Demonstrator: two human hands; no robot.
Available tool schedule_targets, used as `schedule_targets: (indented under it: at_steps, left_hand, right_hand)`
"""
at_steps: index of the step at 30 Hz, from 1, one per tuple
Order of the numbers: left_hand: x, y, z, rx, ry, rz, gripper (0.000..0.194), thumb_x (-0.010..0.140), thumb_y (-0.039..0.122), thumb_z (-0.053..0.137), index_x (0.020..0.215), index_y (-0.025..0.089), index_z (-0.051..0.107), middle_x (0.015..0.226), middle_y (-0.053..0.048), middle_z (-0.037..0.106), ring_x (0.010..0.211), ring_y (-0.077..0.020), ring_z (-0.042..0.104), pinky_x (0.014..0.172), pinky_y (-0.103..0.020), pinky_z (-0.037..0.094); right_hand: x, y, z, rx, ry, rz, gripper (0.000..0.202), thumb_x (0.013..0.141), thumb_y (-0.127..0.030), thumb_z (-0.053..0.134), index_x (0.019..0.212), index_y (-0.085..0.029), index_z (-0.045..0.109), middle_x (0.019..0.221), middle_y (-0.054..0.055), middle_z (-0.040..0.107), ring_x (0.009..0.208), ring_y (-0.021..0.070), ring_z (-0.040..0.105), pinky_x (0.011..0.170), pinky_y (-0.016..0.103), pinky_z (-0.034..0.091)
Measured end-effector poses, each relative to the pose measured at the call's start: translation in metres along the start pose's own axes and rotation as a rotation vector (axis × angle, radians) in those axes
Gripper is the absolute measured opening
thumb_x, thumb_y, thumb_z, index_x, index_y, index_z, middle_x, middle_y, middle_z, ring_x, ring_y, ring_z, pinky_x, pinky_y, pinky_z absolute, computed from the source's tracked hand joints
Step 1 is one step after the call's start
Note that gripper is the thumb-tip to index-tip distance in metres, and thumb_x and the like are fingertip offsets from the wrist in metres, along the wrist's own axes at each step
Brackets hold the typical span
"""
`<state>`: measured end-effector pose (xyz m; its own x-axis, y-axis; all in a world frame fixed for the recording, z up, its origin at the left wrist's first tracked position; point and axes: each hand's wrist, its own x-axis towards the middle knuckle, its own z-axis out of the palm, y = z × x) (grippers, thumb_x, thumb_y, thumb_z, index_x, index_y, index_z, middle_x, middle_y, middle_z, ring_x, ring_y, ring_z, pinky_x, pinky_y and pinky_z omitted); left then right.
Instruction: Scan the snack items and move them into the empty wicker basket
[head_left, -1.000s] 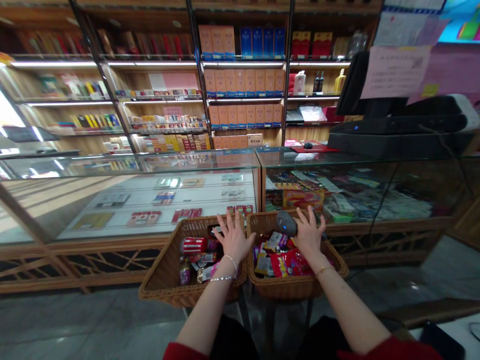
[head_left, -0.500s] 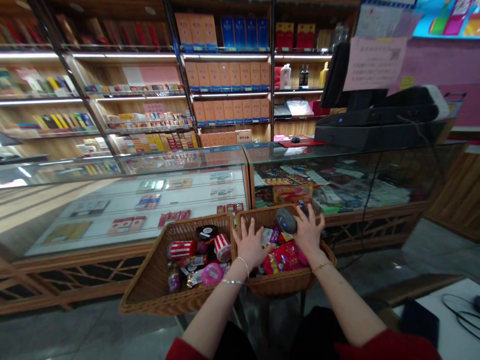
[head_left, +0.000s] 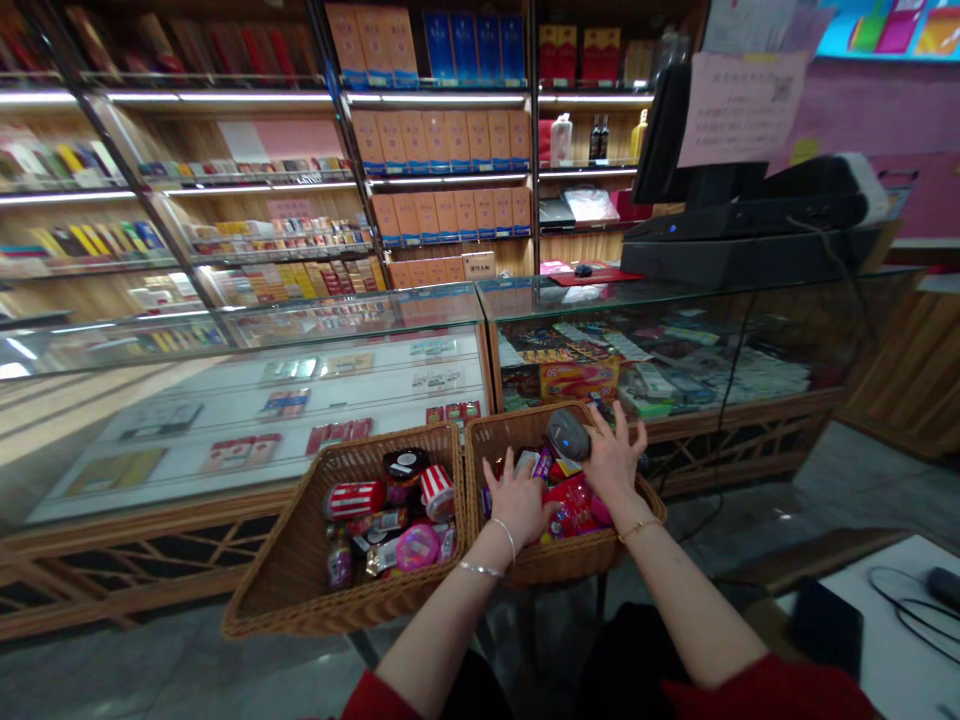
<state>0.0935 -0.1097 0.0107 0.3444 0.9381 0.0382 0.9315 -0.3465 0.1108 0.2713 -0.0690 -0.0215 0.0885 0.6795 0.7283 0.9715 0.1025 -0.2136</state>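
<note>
My left hand: fingers spread, my left hand (head_left: 516, 502) reaches down among the wrapped packets in the right basket (head_left: 577, 552).
My right hand: fingers spread, my right hand (head_left: 613, 458) is over the right basket, a grey device (head_left: 568, 436) against its thumb side; I cannot tell how firmly it is gripped.
Red packet: the red packet (head_left: 571, 507) lies inside the right basket, between my hands.
Left basket: the left basket (head_left: 259, 590), just beside the right basket, carries striped tubs (head_left: 355, 499).
Glass counter: the glass counter (head_left: 405, 312) stands behind the right basket.
</note>
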Motion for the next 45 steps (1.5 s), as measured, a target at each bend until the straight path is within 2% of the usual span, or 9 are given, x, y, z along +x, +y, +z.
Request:
schedule_targets:
  at_steps: [5,9,12,17,22,27,31,40,45]
  left_hand:
    - [0.003,-0.002,-0.011,-0.051,0.020,-0.056,0.034,0.090,0.050,0.048,0.105,0.032,0.074,0.151,0.001,0.052,0.152,-0.0344,0.020,0.117,-0.074,-0.001]
    - [0.013,-0.021,-0.036,-0.048,0.009,-0.112,0.028,0.087,0.045,0.052,0.098,0.036,0.076,0.148,0.005,0.055,0.150,-0.0365,0.025,0.114,-0.077,0.001]
    - [0.021,-0.037,-0.047,-0.009,-0.057,-0.115,0.026,0.084,0.047,0.056,0.092,0.035,0.078,0.145,0.000,0.058,0.147,-0.0399,0.029,0.114,-0.077,-0.002]
    - [0.016,-0.045,-0.029,0.061,-0.062,-0.029,0.033,0.080,0.042,0.062,0.111,0.037,0.074,0.149,-0.002,0.054,0.149,-0.0410,0.025,0.112,-0.077,-0.011]
    - [0.004,-0.041,-0.012,0.037,-0.039,0.040,0.035,0.092,0.046,0.046,0.115,0.042,0.072,0.148,0.001,0.055,0.149,-0.0374,0.028,0.112,-0.076,-0.011]
    - [0.004,-0.050,-0.020,0.054,-0.098,0.060,0.047,0.085,0.067,0.049,0.117,0.041,0.071,0.156,-0.002,0.045,0.152,-0.0400,0.014,0.111,-0.075,-0.014]
    - [0.008,-0.055,-0.023,0.081,-0.126,0.088,0.058,0.078,0.075,0.053,0.119,0.037,0.071,0.157,-0.006,0.043,0.152,-0.0426,0.010,0.109,-0.078,-0.013]
    - [0.009,-0.049,-0.023,0.080,-0.210,0.098,0.078,0.067,0.081,0.060,0.126,0.030,0.067,0.160,-0.012,0.035,0.152,-0.0449,0.004,0.106,-0.080,-0.013]
    - [0.011,-0.050,-0.022,0.077,-0.232,0.094,0.078,0.065,0.078,0.064,0.125,0.029,0.067,0.162,-0.011,0.032,0.152,-0.0437,0.002,0.106,-0.080,-0.014]
  right_hand:
    - [0.001,-0.001,-0.003,0.008,-0.006,0.025,0.036,0.077,-0.014,0.052,0.108,-0.019,0.070,0.144,0.008,0.057,0.148,0.0326,0.021,0.114,0.064,0.009]
    - [0.001,0.000,-0.002,-0.009,-0.011,0.064,0.035,0.077,-0.015,0.052,0.107,-0.020,0.070,0.143,0.009,0.058,0.148,0.0333,0.021,0.113,0.065,0.010]
    - [0.001,0.001,-0.001,-0.015,-0.027,0.073,0.034,0.078,-0.016,0.052,0.106,-0.020,0.070,0.143,0.009,0.058,0.149,0.0332,0.019,0.113,0.065,0.011]
    - [0.000,0.001,0.001,0.009,-0.004,0.069,0.032,0.078,-0.016,0.053,0.104,-0.020,0.071,0.143,0.008,0.058,0.148,0.0332,0.021,0.113,0.065,0.011]
    - [0.000,0.001,0.000,0.021,-0.002,0.065,0.033,0.078,-0.014,0.052,0.106,-0.020,0.070,0.143,0.007,0.059,0.146,0.0333,0.024,0.113,0.065,0.010]
    - [-0.001,0.002,0.002,0.023,-0.003,0.062,0.034,0.078,-0.015,0.053,0.106,-0.021,0.070,0.143,0.007,0.058,0.146,0.0339,0.024,0.112,0.065,0.010]
    - [-0.001,0.003,0.004,0.018,0.005,0.062,0.033,0.078,-0.015,0.052,0.105,-0.021,0.071,0.142,0.007,0.059,0.147,0.0335,0.023,0.112,0.066,0.011]
    - [-0.001,0.001,0.001,0.015,-0.007,0.072,0.030,0.081,-0.017,0.053,0.105,-0.022,0.071,0.143,0.006,0.058,0.146,0.0337,0.024,0.112,0.065,0.012]
    - [-0.002,0.001,0.000,0.028,0.001,0.078,0.031,0.080,-0.016,0.053,0.105,-0.021,0.070,0.142,0.006,0.059,0.146,0.0334,0.023,0.112,0.065,0.011]
